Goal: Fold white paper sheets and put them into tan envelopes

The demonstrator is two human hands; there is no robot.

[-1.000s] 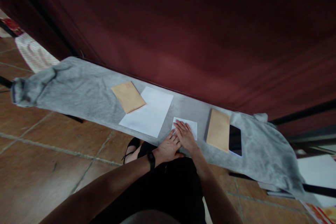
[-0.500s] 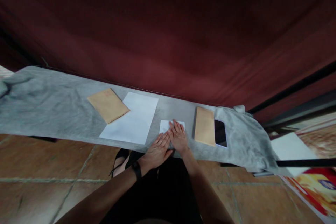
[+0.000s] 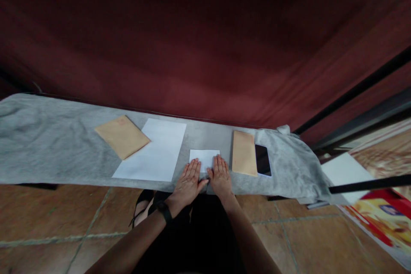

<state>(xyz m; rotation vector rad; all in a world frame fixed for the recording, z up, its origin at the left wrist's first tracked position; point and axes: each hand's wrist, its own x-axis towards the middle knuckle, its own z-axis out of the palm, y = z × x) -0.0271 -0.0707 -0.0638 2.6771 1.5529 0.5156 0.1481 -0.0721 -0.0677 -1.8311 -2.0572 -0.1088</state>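
A small white folded-looking paper (image 3: 204, 156) lies on the grey cloth, close to the near edge. My left hand (image 3: 189, 180) rests flat on its left part, fingers stretched out and thumb pointing right. Flat on its right part is my right hand (image 3: 220, 176), the fingers straight and the thumb toward the left. Between the two hands the middle of the paper shows. Left of them lies a large white sheet (image 3: 160, 154), overlapped at its left side by a brown envelope (image 3: 122, 137). To the right is a second brown envelope (image 3: 244, 154).
A dark-screened phone (image 3: 263, 160) lies against the right envelope. Grey cloth (image 3: 58, 137) covers the narrow table, with a dark red curtain-like surface (image 3: 192, 72) behind. Black bars (image 3: 369, 183) and a red and yellow printed box (image 3: 385, 218) are at the right.
My hands were close together, touching, over the middle of the small paper. They have moved apart to its two sides. The whole view has shifted a little.
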